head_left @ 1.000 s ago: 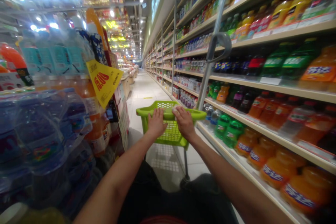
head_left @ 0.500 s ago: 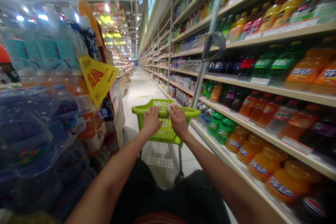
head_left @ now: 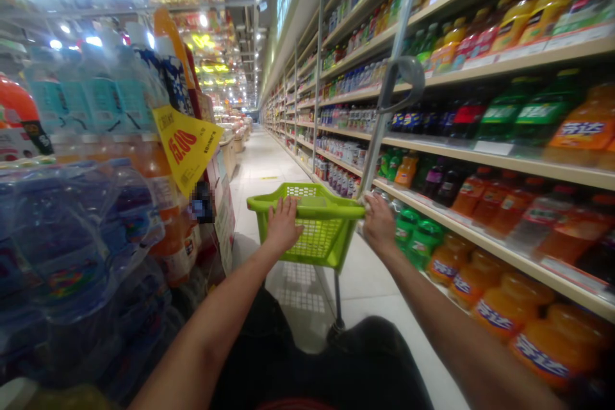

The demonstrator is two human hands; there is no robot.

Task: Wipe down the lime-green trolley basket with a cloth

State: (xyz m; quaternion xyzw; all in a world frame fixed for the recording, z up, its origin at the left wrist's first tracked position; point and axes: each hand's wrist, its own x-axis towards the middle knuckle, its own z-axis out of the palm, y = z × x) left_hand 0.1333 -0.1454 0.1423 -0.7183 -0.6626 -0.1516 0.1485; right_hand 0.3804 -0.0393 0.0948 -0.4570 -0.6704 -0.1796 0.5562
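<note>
A lime-green shopping basket on a wheeled stand (head_left: 314,230) stands in the aisle just ahead of me. My left hand (head_left: 283,225) lies over the near rim at its left part, fingers curled on the edge. At the rim's right corner is my right hand (head_left: 380,223), close to the lowest bottles of the right-hand shelf. Its fingers bend round that corner and are partly hidden. The basket looks empty through its mesh.
Long shelves of orange, green and dark soda bottles (head_left: 519,141) line the right side, with a metal upright (head_left: 384,102) near the basket. On the left stand shrink-wrapped water bottle packs (head_left: 86,224) and a yellow price sign (head_left: 185,147). The tiled aisle (head_left: 262,166) runs ahead.
My right hand slid from the middle of the rim, beside the left hand, out to the basket's right corner. The left hand stayed on the rim.
</note>
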